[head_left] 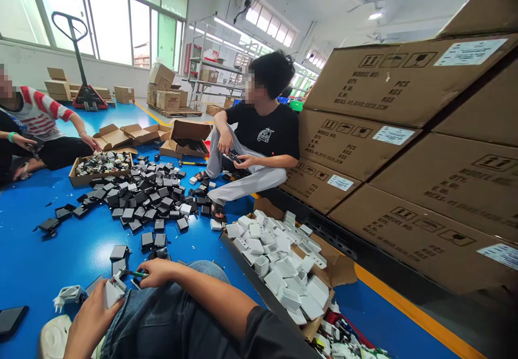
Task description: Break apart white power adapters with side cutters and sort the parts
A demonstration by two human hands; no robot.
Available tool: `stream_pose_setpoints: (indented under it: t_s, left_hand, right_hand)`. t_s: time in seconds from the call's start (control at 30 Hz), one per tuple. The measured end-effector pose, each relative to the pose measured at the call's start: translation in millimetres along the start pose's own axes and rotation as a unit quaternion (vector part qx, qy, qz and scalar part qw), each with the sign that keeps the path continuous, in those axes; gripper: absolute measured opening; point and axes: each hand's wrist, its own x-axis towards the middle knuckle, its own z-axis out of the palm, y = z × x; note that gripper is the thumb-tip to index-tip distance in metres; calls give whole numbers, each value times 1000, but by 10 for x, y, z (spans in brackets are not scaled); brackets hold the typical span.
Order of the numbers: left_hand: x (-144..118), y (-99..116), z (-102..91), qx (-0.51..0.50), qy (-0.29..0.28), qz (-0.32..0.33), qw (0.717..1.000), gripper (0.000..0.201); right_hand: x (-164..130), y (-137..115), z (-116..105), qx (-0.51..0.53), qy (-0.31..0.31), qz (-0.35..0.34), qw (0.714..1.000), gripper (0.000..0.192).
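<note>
White plastic fills your left hand [95, 307]: it holds a white charger shell [111, 293] low at the lower left of the frame, by your knee. Your right hand [156, 272] is closed around a thin green tool [135, 273], its tip pointing at the shell. Keep the shell still and push the tip in slowly, I think, so it does not slip. More white shells sit in the open cardboard box [340, 270] at the lower middle. Black parts [141, 194] lie in a pile on the blue floor [40, 262], left of middle. A seated person [259, 132] works above them.
</note>
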Motion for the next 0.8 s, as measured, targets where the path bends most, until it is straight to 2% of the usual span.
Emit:
stream_pose_setpoints:
  t_s: [0.17,0.43,0.63,0.8]
  left_hand:
    - [-22,28,-24,48,-19,10,999,39]
    - [-30,11,-52,116,-87,32,989,45]
    - [-14,1,-11,159,-79,9,984,43]
    - [9,-33,19,159,-78,19,984,41]
  right_hand:
    - [-31,-35,-22,-17,-8,0,1000,56]
    - [-109,-114,-78,-39,-35,-1,999,60]
    - [-63,-94,-45,-49,-36,-19,998,56]
    - [-24,-53,-10,-55,-40,-35,997,52]
